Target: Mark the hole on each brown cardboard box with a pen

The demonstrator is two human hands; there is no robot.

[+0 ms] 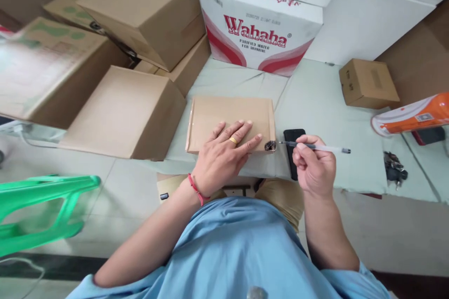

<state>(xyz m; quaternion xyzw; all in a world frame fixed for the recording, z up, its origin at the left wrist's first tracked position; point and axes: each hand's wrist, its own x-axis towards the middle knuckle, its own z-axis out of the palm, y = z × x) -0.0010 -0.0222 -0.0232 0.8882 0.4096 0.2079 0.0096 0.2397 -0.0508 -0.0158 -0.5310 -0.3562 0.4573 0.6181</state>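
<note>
A flat brown cardboard box lies on the table in front of me. My left hand rests flat on its top near the front edge, fingers stretched out. The box's front right corner bears a black scribbled patch. Just right of that corner, my right hand pinches a clear gel pen with a dark tip. The pen's tip points left at the black patch, with a small gap between them. Partly under the pen and my right fingers, a black phone lies on the table.
Brown cartons are piled at the left, and a white Wahaha water box stands behind. At the right are a small brown box, an orange-and-white can and keys. A green plastic stool stands on the floor at left.
</note>
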